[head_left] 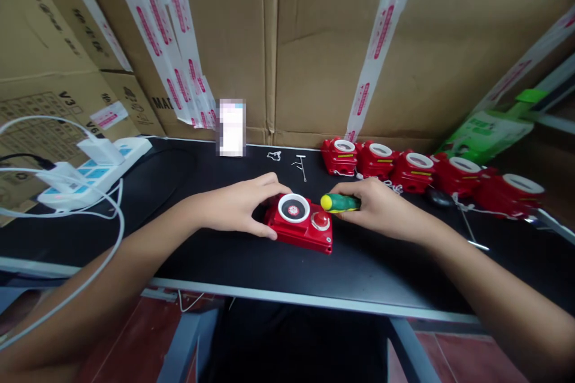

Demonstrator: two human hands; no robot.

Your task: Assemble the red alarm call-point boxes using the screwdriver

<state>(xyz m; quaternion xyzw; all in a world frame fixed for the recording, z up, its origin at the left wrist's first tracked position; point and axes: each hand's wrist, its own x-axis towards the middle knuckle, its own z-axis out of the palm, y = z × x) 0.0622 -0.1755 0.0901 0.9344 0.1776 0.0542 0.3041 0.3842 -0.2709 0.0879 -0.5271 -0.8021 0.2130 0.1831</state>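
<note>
On the black table lies a red box-shaped device point(299, 237) with a white ring round a dark disc and a red dome in a pale collar. My left hand point(245, 206) grips its left end, thumb at the near side and fingers at the far side. My right hand point(377, 206) is closed round a screwdriver point(344, 203) with a green and yellow handle, just right of the device. The yellow butt of the handle points left, beside the red dome. I cannot see the screwdriver's tip.
Several similar red devices point(413, 170) stand in a row at the back right, with white cords. A T-shaped metal tool point(302, 169) lies behind my hands. At left is a white power strip point(96, 173) with cables. Cardboard point(314, 42) walls the back; a green bottle point(492, 128) stands right.
</note>
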